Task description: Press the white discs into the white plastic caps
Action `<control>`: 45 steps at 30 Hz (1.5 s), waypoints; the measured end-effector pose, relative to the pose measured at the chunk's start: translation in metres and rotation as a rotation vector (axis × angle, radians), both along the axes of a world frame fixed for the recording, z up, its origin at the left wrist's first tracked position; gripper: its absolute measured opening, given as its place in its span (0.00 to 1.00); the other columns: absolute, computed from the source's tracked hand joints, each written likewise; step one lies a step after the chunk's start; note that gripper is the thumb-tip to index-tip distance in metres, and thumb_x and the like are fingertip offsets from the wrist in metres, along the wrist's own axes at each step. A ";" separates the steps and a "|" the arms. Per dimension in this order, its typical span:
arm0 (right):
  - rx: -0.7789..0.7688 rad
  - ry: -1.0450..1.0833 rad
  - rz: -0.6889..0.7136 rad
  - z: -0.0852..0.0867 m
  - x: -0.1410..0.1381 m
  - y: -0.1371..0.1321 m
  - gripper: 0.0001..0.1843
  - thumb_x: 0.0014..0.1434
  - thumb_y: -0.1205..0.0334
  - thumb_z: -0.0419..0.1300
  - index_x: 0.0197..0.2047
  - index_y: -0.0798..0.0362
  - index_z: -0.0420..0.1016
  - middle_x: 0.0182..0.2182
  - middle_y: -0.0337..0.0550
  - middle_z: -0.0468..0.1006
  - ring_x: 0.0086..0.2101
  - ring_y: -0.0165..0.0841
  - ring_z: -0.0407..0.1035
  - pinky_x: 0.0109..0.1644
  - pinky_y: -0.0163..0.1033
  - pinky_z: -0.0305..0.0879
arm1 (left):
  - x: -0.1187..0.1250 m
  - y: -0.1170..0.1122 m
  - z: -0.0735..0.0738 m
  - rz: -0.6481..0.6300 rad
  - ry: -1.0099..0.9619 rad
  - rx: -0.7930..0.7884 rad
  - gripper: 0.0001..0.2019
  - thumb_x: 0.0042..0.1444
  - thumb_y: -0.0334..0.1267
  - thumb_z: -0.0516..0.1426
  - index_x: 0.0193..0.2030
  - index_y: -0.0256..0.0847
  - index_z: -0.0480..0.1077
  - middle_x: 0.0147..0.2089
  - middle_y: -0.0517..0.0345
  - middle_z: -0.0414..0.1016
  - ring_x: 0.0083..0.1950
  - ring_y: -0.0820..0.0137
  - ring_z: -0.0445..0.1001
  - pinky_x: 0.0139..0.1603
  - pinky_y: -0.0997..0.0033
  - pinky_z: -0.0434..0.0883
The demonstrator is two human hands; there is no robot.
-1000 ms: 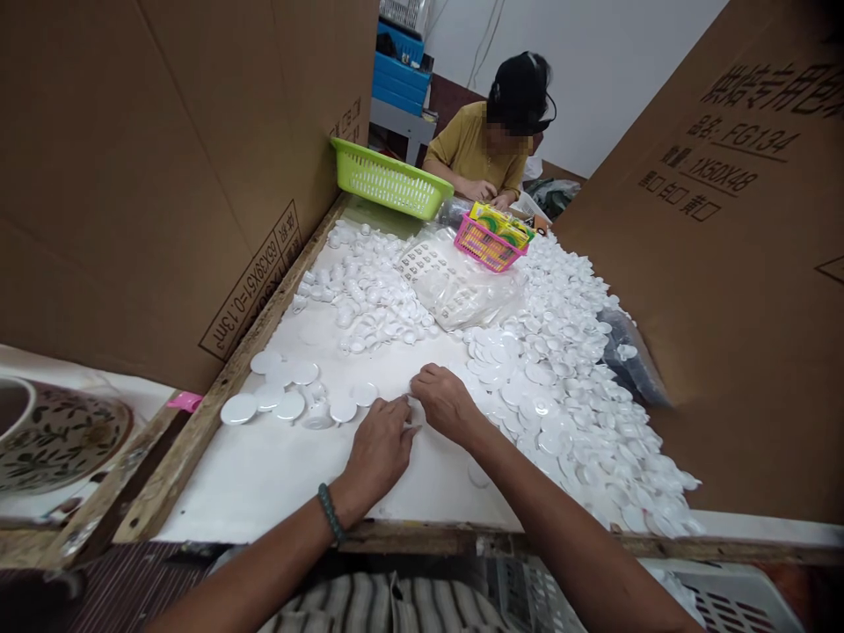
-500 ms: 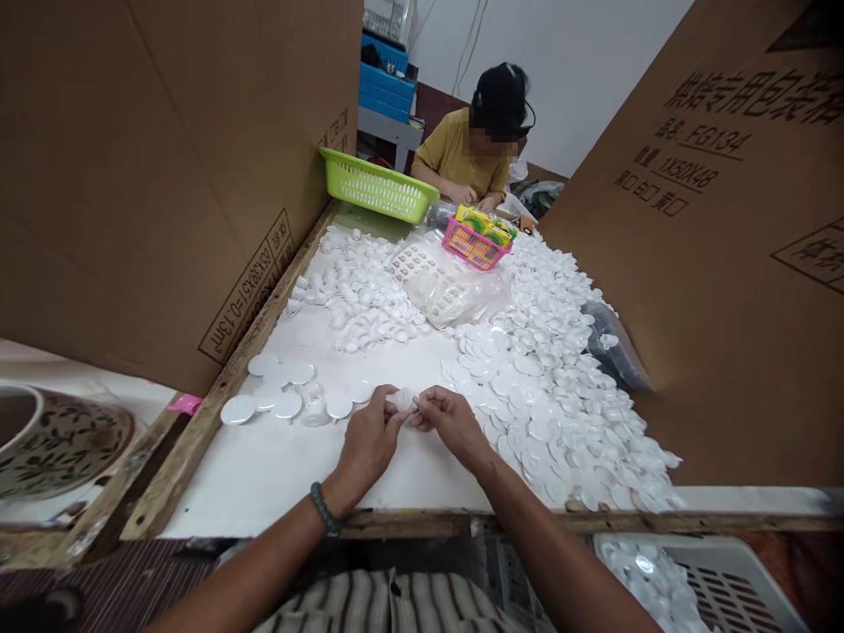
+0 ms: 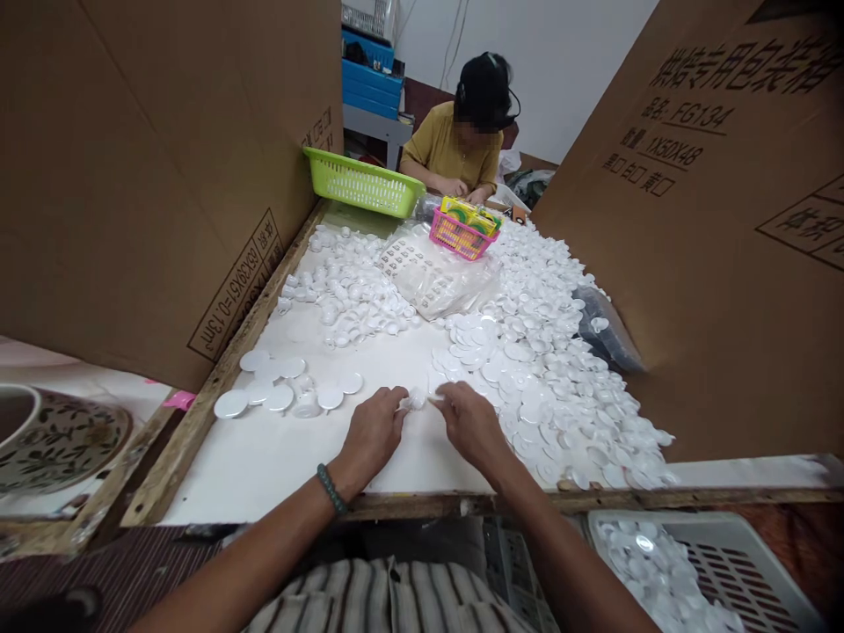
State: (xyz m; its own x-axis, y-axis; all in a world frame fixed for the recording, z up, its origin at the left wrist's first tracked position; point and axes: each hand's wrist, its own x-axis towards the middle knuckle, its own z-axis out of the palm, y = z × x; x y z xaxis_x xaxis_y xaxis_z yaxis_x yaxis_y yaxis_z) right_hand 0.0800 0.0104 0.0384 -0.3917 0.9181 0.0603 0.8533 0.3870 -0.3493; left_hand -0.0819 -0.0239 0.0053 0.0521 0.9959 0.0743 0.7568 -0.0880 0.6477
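Note:
Both my hands meet over the white table top (image 3: pixel 264 457). My left hand (image 3: pixel 374 432), with a green bead bracelet on the wrist, pinches a small white plastic piece (image 3: pixel 414 401) at its fingertips. My right hand (image 3: pixel 469 424) is closed beside it, fingertips touching the same piece. A big heap of flat white discs (image 3: pixel 547 378) lies just right of my right hand. A few white discs in a loose row (image 3: pixel 277 391) lie to the left of my left hand. Small white caps (image 3: pixel 349 294) are piled farther back.
Tall cardboard sheets (image 3: pixel 132 176) wall in both sides. A clear bag of parts (image 3: pixel 428 277), a pink basket (image 3: pixel 462 233) and a green basket (image 3: pixel 360 180) lie at the far end, where another person (image 3: pixel 462 141) sits. A white crate with discs (image 3: pixel 665 571) stands at lower right.
My hands lifted a small white piece off the table and brought it together between the fingertips, then drew slightly toward me. The view shifted a little to the right.

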 end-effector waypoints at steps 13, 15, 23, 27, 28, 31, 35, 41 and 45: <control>0.121 0.318 0.218 -0.041 -0.004 -0.025 0.10 0.59 0.68 0.54 0.44 0.52 0.72 0.41 0.47 0.71 0.39 0.32 0.68 0.40 0.35 0.66 | -0.009 0.000 -0.006 0.143 -0.530 -0.325 0.14 0.54 0.49 0.50 0.36 0.42 0.69 0.28 0.61 0.75 0.27 0.71 0.74 0.30 0.74 0.67; 0.081 0.359 0.222 -0.038 -0.004 -0.028 0.10 0.59 0.67 0.55 0.43 0.51 0.74 0.39 0.45 0.72 0.38 0.31 0.68 0.39 0.35 0.66 | -0.008 0.001 -0.008 0.153 -0.558 -0.365 0.15 0.51 0.50 0.53 0.35 0.41 0.69 0.26 0.60 0.75 0.26 0.71 0.74 0.29 0.74 0.68; -0.143 0.217 0.194 -0.024 -0.005 0.001 0.09 0.52 0.60 0.63 0.39 0.48 0.77 0.31 0.38 0.71 0.32 0.29 0.66 0.34 0.33 0.62 | -0.009 0.014 -0.006 0.198 -0.767 -0.541 0.10 0.45 0.39 0.60 0.30 0.39 0.63 0.19 0.62 0.71 0.21 0.72 0.72 0.24 0.73 0.71; -0.146 0.200 0.215 -0.032 -0.001 0.003 0.09 0.54 0.59 0.61 0.40 0.44 0.77 0.32 0.38 0.72 0.36 0.30 0.65 0.38 0.34 0.62 | -0.009 0.014 -0.010 0.200 -0.806 -0.553 0.11 0.46 0.39 0.60 0.29 0.39 0.61 0.19 0.63 0.71 0.21 0.72 0.73 0.24 0.72 0.72; -0.135 0.212 0.217 -0.036 0.001 0.002 0.10 0.55 0.59 0.61 0.42 0.43 0.76 0.32 0.38 0.73 0.36 0.31 0.65 0.39 0.35 0.62 | -0.009 0.013 -0.010 0.203 -0.794 -0.549 0.11 0.47 0.39 0.60 0.29 0.39 0.61 0.19 0.63 0.71 0.21 0.72 0.73 0.24 0.72 0.72; -0.105 0.252 0.205 -0.044 0.003 -0.002 0.14 0.56 0.60 0.60 0.47 0.41 0.74 0.32 0.39 0.73 0.36 0.32 0.64 0.40 0.36 0.62 | -0.009 0.012 -0.009 0.204 -0.763 -0.541 0.11 0.47 0.40 0.60 0.28 0.39 0.61 0.20 0.62 0.72 0.21 0.72 0.73 0.24 0.73 0.72; -0.063 0.250 0.176 -0.046 0.003 -0.007 0.14 0.56 0.58 0.60 0.47 0.45 0.74 0.30 0.41 0.73 0.34 0.32 0.64 0.38 0.36 0.62 | -0.010 0.009 -0.008 0.173 -0.802 -0.554 0.12 0.48 0.44 0.59 0.28 0.39 0.62 0.21 0.61 0.72 0.22 0.72 0.74 0.26 0.72 0.73; -0.109 0.232 0.178 -0.041 0.002 -0.007 0.15 0.53 0.58 0.63 0.46 0.46 0.75 0.32 0.40 0.74 0.35 0.31 0.66 0.38 0.34 0.62 | -0.012 0.007 -0.006 0.145 -0.766 -0.617 0.13 0.46 0.44 0.60 0.27 0.39 0.62 0.19 0.61 0.72 0.22 0.70 0.74 0.25 0.71 0.73; -0.096 0.200 0.201 -0.036 0.002 -0.004 0.15 0.51 0.56 0.64 0.43 0.47 0.76 0.29 0.39 0.73 0.33 0.30 0.65 0.36 0.34 0.61 | -0.013 0.012 -0.004 0.113 -0.695 -0.675 0.14 0.45 0.44 0.60 0.25 0.39 0.61 0.18 0.61 0.72 0.19 0.71 0.72 0.21 0.73 0.71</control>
